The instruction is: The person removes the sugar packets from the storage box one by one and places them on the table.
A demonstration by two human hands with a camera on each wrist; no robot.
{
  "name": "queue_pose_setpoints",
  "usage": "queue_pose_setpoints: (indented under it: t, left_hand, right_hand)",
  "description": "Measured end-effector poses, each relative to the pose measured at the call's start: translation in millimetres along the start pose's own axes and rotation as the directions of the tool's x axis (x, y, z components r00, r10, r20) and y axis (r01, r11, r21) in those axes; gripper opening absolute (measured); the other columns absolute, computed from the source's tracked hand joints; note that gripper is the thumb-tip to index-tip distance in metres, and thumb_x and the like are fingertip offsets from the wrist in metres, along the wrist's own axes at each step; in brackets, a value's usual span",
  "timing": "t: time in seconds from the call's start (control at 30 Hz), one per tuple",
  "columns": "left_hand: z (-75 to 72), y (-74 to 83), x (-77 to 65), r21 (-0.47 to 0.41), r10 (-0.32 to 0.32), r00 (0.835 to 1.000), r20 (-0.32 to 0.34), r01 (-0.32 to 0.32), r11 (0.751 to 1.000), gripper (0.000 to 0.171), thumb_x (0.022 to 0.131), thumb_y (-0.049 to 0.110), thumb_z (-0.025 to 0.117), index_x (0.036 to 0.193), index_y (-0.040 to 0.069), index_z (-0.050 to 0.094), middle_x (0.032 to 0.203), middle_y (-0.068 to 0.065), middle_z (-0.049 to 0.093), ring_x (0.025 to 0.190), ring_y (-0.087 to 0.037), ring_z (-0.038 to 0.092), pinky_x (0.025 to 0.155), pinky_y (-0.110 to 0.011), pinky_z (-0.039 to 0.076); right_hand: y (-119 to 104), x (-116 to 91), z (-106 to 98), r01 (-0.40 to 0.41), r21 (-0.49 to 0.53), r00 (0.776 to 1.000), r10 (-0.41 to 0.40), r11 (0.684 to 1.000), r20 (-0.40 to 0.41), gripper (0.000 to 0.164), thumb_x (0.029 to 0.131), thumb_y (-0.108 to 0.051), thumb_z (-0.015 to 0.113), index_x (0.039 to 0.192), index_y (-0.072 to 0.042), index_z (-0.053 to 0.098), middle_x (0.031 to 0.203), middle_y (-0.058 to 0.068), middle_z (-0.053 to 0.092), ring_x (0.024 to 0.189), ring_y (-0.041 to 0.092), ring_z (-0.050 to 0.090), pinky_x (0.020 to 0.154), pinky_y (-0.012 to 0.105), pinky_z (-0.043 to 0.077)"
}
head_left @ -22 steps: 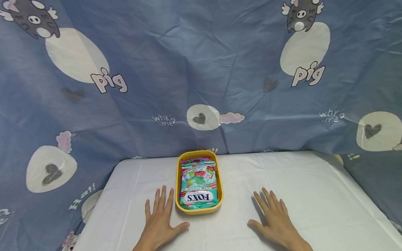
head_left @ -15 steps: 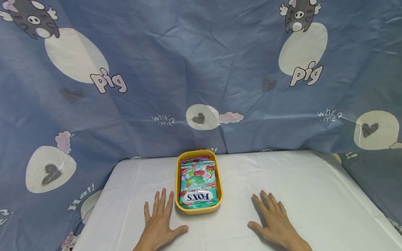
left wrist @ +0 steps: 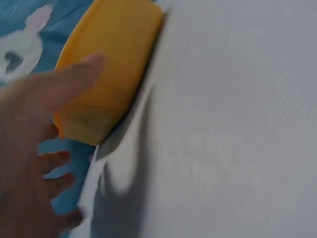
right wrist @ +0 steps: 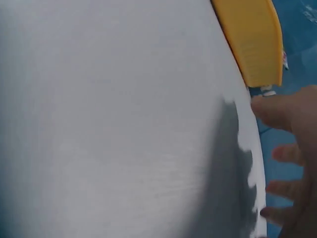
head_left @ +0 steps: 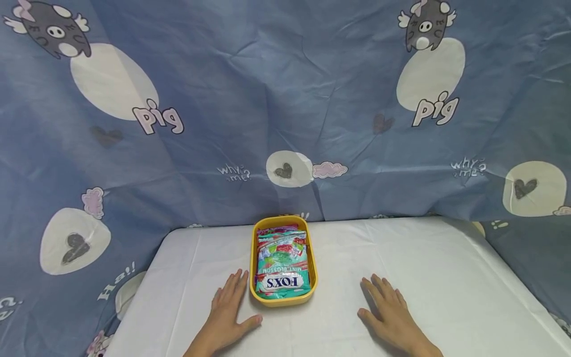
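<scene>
A yellow oblong tub (head_left: 285, 301) stands on the white-covered table. Inside it lies a teal candy bag (head_left: 283, 263) marked FOX'S Mint Blossom, its print upside down in the head view. Behind that bag shows the edge of a purple packet (head_left: 277, 229). My left hand (head_left: 227, 315) is just left of the tub, fingers extended and thumb spread, holding nothing. In the left wrist view its thumb overlaps the tub's side. My right hand (head_left: 392, 315) is farther off to the tub's right, fingers relaxed, with nothing in it and its shadow on the cloth.
The white cloth (head_left: 348, 277) covers the tabletop. Along its back edge hangs a blue curtain (head_left: 214, 124) printed with pigs and hearts, which also drapes down both sides. The tub's far end sits close to this curtain.
The left hand's fingers have drawn closer together and its hand has turned somewhat. The right hand has shifted slightly, its fingers a little less spread. The tub and bags stay in place.
</scene>
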State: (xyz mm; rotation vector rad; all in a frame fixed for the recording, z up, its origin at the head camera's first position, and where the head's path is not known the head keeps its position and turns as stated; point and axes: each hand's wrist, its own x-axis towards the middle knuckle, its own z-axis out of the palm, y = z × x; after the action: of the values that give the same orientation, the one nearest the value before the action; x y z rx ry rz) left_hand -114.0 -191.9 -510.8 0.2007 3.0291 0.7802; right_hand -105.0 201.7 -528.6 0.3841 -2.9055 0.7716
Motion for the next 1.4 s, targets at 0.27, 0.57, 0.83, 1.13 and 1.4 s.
queue_pose_setpoints:
  t: [0.27,0.57,0.83,1.13,1.4]
  left_hand:
    - [12.6,10.4,36.7,-0.682,-0.199,0.975,-0.094,0.083,0.727,0.051,0.096,0.01,0.041,0.146,0.018,0.036,0.15,-0.002,0.039,0.136,-0.022,0.041,0.113,-0.041,0.037]
    - [42.9,29.1,59.8,-0.817,-0.332,0.92,-0.21,0.021,0.576,0.053,0.095,0.013,0.048,0.146,0.021,0.036,0.15,-0.001,0.038,0.136,-0.022,0.038,0.114,-0.042,0.035]
    - [49.6,31.4,56.7,-0.819,-0.379,0.901,-0.209,0.05,0.571,0.054,0.094,0.016,0.052,0.146,0.02,0.036,0.149,-0.005,0.04,0.134,-0.023,0.042,0.111,-0.039,0.038]
    - [47.2,28.4,53.4,-0.832,-0.408,0.889,-0.205,0.061,0.551,0.049,0.094,0.019,0.054,0.142,0.018,0.042,0.146,-0.006,0.044,0.133,-0.022,0.044,0.107,-0.025,0.041]
    - [47.0,26.3,55.6,-0.845,-0.418,0.876,-0.239,0.025,0.535,0.048,0.094,0.019,0.056,0.14,0.015,0.045,0.143,-0.004,0.047,0.13,-0.019,0.047,0.093,-0.002,0.042]
  right_hand:
    - [-7.1,15.2,-3.8,0.086,0.232,0.996,-0.09,0.969,0.006,0.057,0.091,-0.023,0.06,0.143,-0.012,0.037,0.145,0.011,0.04,0.133,0.036,0.04,0.101,0.061,0.041]
    - [-26.0,31.5,6.6,0.039,0.408,0.997,-0.062,0.912,0.042,0.053,0.092,-0.027,0.059,0.141,-0.023,0.038,0.139,-0.003,0.043,0.115,0.024,0.055,0.087,0.031,0.055]
    - [-43.9,44.5,10.6,-0.018,0.579,0.999,-0.009,0.815,0.043,0.047,0.093,-0.021,0.058,0.135,-0.033,0.042,0.14,0.003,0.047,0.127,0.024,0.05,0.096,0.027,0.052]
    - [-69.0,62.2,2.9,-0.12,0.809,0.991,0.021,0.576,0.132,0.039,0.097,-0.024,0.051,0.135,-0.018,0.047,0.143,0.01,0.044,0.127,0.027,0.049,0.096,0.022,0.051]
    - [-96.9,71.2,0.2,-0.189,0.864,0.961,-0.092,0.467,0.26,0.049,0.098,-0.021,0.049,0.143,-0.008,0.036,0.151,0.012,0.033,0.137,0.033,0.036,0.102,0.02,0.047]
